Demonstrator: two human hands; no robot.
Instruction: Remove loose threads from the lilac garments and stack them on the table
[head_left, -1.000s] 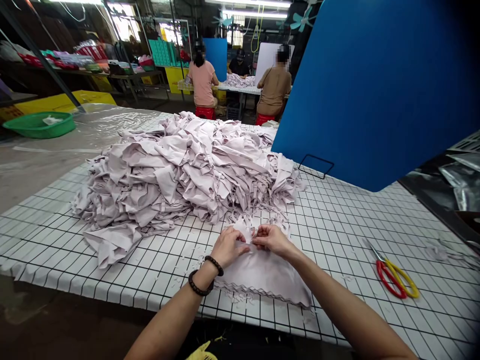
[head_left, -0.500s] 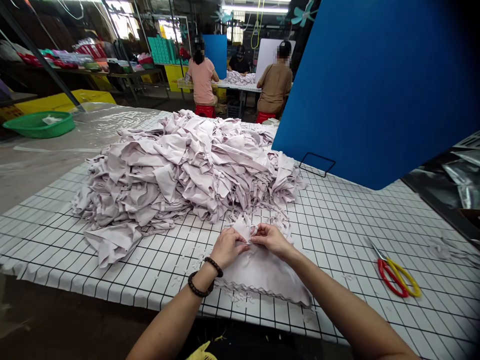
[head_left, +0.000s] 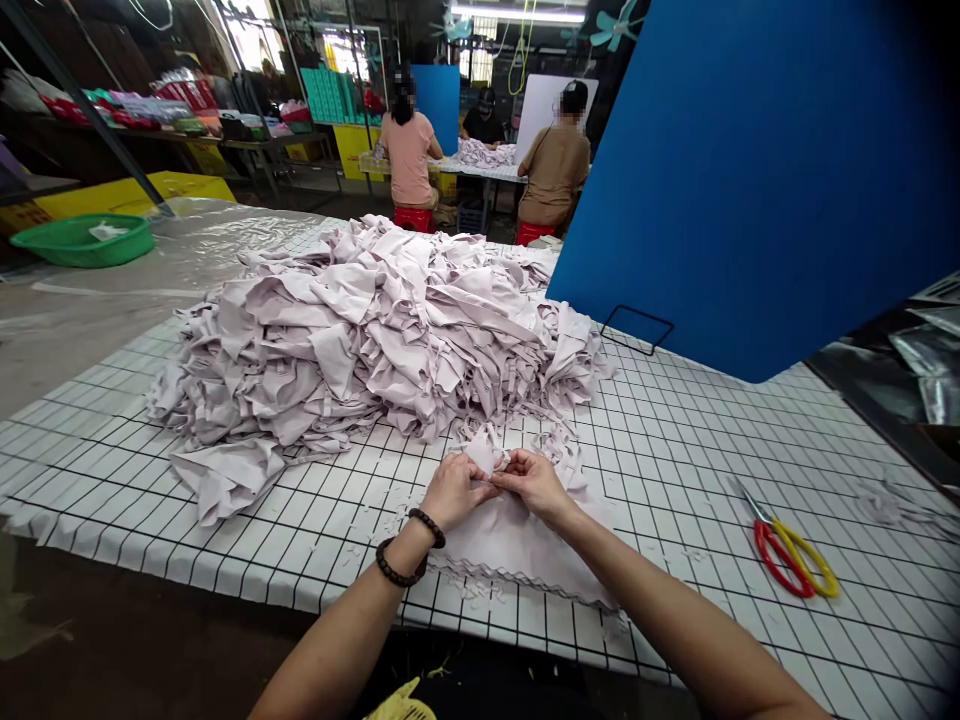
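Observation:
A pale lilac fabric piece (head_left: 525, 548) with a wavy lower edge lies flat on the table before me. My left hand (head_left: 454, 492), two dark bead bracelets on its wrist, pinches the upper part of this fabric. Close against it, my right hand (head_left: 536, 485) pinches the same spot with thumb and forefinger. The fingertips of both hands nearly meet, and the exact bit between them is partly hidden. Right behind the hands rises a large heap of matching fabric pieces (head_left: 390, 320). Small fabric scraps (head_left: 480, 590) are scattered around the near edge.
Scissors (head_left: 787, 550) with red and yellow handles lie at the right on the grid-patterned table cover (head_left: 690, 440). A big blue panel (head_left: 735, 190) stands beyond, near a black wire stand (head_left: 637, 328). A green basin (head_left: 82, 240) sits far left. Several people work at a table behind.
My right hand has shifted slightly left, closer to my left hand, both still pinching the fabric. The camera view has moved a little; the heap and scissors stay put.

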